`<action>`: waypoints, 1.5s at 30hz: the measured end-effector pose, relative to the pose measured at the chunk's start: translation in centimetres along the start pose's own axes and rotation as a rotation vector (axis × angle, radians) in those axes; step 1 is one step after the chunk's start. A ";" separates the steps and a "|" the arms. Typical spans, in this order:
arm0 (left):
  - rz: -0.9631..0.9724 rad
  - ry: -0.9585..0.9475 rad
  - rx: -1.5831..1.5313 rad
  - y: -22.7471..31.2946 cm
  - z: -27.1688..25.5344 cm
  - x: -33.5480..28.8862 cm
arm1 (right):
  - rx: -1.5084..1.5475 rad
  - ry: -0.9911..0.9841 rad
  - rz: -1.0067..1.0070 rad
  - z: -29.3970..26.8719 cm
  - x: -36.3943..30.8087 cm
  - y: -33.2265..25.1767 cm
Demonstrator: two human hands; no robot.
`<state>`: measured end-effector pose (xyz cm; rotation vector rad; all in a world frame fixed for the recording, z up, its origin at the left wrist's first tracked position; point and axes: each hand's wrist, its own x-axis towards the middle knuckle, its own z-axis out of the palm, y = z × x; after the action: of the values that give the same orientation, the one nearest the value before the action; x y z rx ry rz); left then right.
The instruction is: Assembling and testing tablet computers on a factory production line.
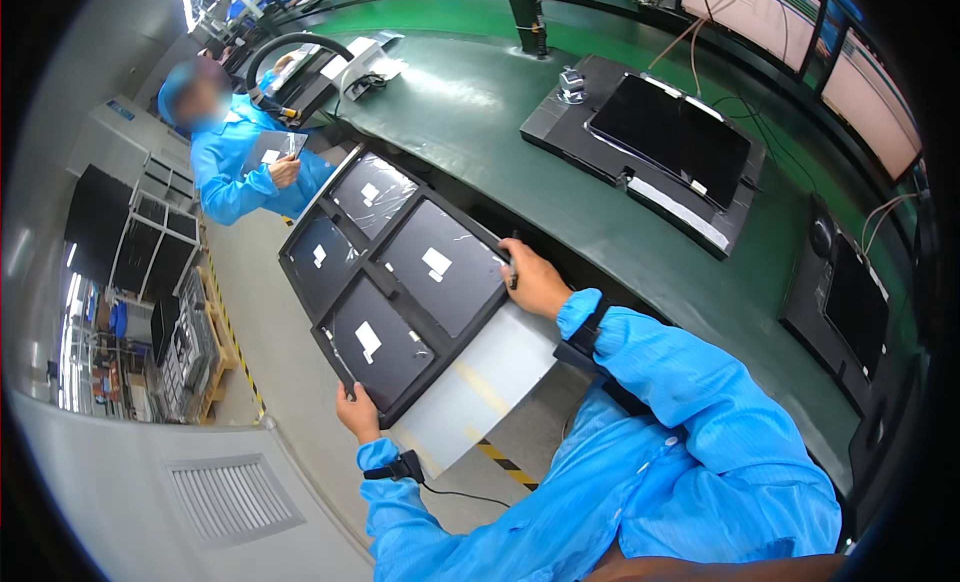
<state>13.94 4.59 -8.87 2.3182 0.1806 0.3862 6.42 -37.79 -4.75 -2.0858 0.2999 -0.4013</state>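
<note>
A black divided tray [366, 264] is tilted across the middle of the view, between my two hands. Several flat dark panels [437, 265] lie in its compartments, each with white labels, and some have a shiny film. My left hand [358, 412] is closed on the tray's near left corner. On the right edge, my right hand [535, 279] has its fingers wrapped round the rim. A small dark stick-like part shows by those fingers; I cannot tell what it is. Beneath the tray's near side, a pale flat surface [478, 392] with yellowish strips sticks out.
A green workbench [450, 112] runs along the right, bearing a black fixture with a dark screen [670, 137] and a second screen fixture [855, 307]. Beyond the tray stands a co-worker in blue [240, 162], holding a dark panel [272, 152]. A loaded pallet [200, 357] sits at left.
</note>
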 end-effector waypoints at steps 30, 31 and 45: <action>0.988 -0.318 -0.002 28.4 17.8 -14.9 | -1.048 1.009 -0.165 -37.2 -31.3 -5.8; 0.979 -0.307 0.105 27.8 17.5 -14.0 | -1.202 1.174 -0.090 -40.4 -35.1 -5.5; 0.751 -0.437 0.524 15.2 6.7 -6.8 | -1.389 1.241 1.213 -45.6 -70.6 -1.3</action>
<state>9.90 -12.21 -3.93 2.8565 -0.9263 0.1862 -76.29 -46.64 7.12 -1.8942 3.0206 -0.7437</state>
